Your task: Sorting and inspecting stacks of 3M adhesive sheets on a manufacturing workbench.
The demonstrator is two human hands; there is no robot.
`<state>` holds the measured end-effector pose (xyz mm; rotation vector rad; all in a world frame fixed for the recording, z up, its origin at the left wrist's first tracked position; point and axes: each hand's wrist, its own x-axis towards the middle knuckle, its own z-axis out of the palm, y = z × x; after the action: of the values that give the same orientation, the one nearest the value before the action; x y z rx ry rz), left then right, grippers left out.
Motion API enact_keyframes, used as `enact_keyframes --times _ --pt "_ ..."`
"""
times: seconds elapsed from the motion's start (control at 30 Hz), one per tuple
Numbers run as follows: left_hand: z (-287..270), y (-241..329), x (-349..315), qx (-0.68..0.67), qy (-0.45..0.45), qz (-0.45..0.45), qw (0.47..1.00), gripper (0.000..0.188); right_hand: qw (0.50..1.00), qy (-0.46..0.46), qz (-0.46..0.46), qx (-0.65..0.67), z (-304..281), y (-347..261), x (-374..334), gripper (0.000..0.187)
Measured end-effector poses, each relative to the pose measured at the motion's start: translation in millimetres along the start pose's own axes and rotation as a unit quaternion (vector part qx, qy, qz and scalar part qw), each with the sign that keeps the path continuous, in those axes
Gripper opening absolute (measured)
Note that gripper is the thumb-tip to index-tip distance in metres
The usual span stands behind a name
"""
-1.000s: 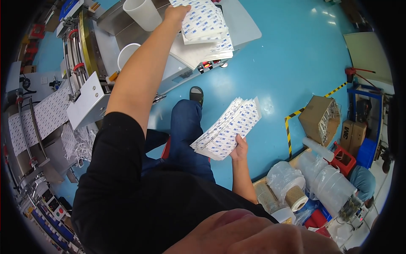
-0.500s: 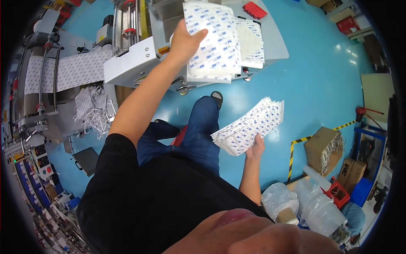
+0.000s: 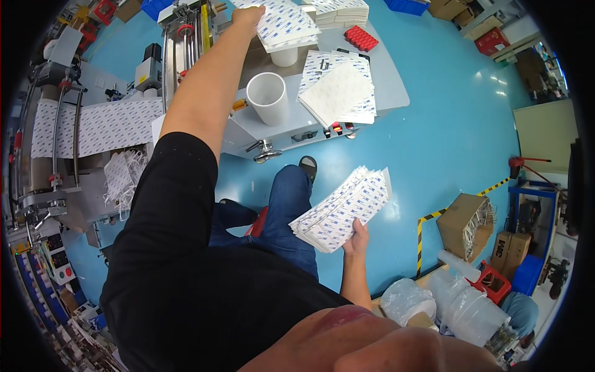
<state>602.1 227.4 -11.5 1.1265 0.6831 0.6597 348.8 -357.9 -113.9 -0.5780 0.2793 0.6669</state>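
My left hand (image 3: 250, 17) is stretched out over the grey machine table (image 3: 387, 87), its fingers closed on the edge of a stack of white sheets (image 3: 286, 26) with blue print. Under that stack stands a white cylinder (image 3: 284, 58), partly hidden. A taller hollow white cylinder (image 3: 265, 102) is nearer to me. Low on the right, over the floor, my right hand (image 3: 356, 237) grips a slightly fanned bundle of printed sheets (image 3: 344, 208), thumb on top. Loose printed sheets (image 3: 361, 113) and a plain off-white sheet (image 3: 339, 92) lie on the table's right part.
Another stack of sheets (image 3: 341, 17) and a red bumpy block (image 3: 361, 38) are at the table's far side. At left, a printed web (image 3: 99, 127) runs through rollers above tangled paper strips (image 3: 127, 177). A cardboard box (image 3: 455, 226) and plastic-wrapped rolls (image 3: 406, 301) are at right.
My left hand has moved farther away with its stack, uncovering the hollow white cylinder and the sheets on the table. My right hand's bundle has shifted slightly left and lower in view.
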Motion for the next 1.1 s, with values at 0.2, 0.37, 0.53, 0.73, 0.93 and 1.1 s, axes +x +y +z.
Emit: enact_keyframes --times 0.2,0.37,0.53,0.73,0.93,1.1 --pt "1.2 -21.1 6.6 0.269 0.105 -0.053 0.956 0.039 1.000 0.022 -0.007 -0.008 4.8 -3.4 10.7 0.054" --pt "-20.6 -29.4 21.3 0.200 0.044 -0.087 0.975 0.055 1.000 0.009 -0.003 -0.030 10.3 -1.7 19.7 0.055" --pt "39.0 35.2 -70.3 0.462 0.117 0.059 0.877 0.038 0.999 0.017 -0.014 -0.036 19.2 -7.0 21.6 0.058" --pt "32.0 46.4 -288.9 0.452 -0.322 0.070 0.829 0.045 0.996 -0.049 0.010 -0.071 65.4 -26.7 26.4 0.059" --pt "-25.7 4.4 -467.0 0.135 -0.322 -0.364 0.864 0.037 0.982 -0.161 0.036 -0.095 102.7 -25.4 22.8 0.060" --pt "-51.3 0.4 -515.8 0.095 -0.168 -0.213 0.958 0.039 0.963 -0.173 0.106 -0.177 91.9 -18.3 5.0 0.054"
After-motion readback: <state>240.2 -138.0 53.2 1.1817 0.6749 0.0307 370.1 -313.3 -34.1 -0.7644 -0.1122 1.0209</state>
